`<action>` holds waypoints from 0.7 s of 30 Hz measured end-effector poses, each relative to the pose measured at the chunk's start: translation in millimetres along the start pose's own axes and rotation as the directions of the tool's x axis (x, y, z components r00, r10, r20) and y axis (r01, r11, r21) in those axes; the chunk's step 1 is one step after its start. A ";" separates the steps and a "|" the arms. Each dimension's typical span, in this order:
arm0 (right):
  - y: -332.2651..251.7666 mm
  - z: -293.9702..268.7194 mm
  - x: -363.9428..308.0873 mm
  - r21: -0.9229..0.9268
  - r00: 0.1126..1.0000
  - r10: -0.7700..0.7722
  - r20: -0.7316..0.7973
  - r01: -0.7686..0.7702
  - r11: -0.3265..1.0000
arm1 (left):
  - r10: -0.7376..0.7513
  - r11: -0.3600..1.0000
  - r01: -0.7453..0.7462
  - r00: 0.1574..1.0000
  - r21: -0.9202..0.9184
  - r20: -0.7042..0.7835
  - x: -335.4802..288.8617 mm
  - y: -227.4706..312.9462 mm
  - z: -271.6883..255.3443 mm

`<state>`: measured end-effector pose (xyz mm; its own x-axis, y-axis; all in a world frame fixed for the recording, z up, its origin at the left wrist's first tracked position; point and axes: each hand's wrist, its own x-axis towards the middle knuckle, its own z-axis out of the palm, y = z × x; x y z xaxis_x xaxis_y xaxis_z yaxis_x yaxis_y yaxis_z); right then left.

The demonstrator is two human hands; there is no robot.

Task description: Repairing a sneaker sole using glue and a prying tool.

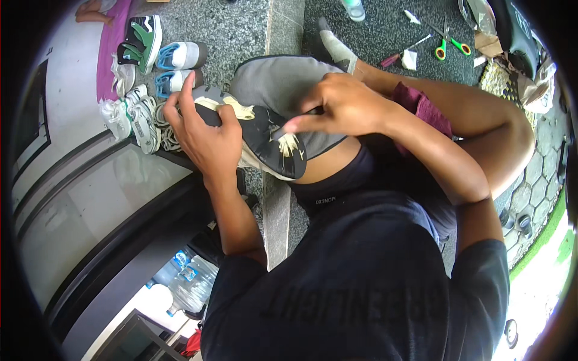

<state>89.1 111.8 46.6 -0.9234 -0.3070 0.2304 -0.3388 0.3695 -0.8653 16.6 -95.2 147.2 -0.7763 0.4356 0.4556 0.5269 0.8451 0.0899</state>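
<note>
A shoe (263, 129) lies sole up across my lap, its dark sole marked by torn cream-coloured patches at the toe end and near the other end. Around its far-left part my left hand (208, 135) is closed, with the thumb on the sole and the index finger raised. My right hand (346, 105) is curled over the toe end, slightly blurred. Under its thumb a small greyish piece touches the sole beside a cream patch; what it is I cannot make out. Beneath the shoe, a grey cloth pad (271, 84) with a dark edge covers my leg.
Several shoes stand at the left, among them a green and black high-top (143, 45) and white sneakers (144, 123). Far right on the speckled floor lie scissors (444, 45), a purple-handled tool (391, 60) and a bottle (354, 10). A maroon cloth (421, 108) rests on my leg.
</note>
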 end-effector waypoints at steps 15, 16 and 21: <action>10.5 -13.8 0.8 -0.012 0.986 0.150 0.078 -0.149 0.989 | 0.001 0.999 0.000 1.000 -0.033 0.005 1.1 1.8 -2.5; 11.2 -18.7 2.6 0.026 0.974 0.201 0.105 -0.204 0.979 | 0.012 0.999 -0.013 1.000 -0.050 -0.023 -0.8 1.2 -3.7; 16.3 -9.3 -5.5 0.193 0.995 0.087 -0.040 -0.078 0.978 | -0.042 0.976 0.034 0.998 -0.216 -0.036 -8.6 -26.7 -0.9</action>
<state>86.9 127.6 35.4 -0.9559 -0.2384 0.1713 -0.2243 0.2164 -0.9502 9.6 -121.8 141.7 -0.7851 0.3883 0.4825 0.5627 0.7726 0.2939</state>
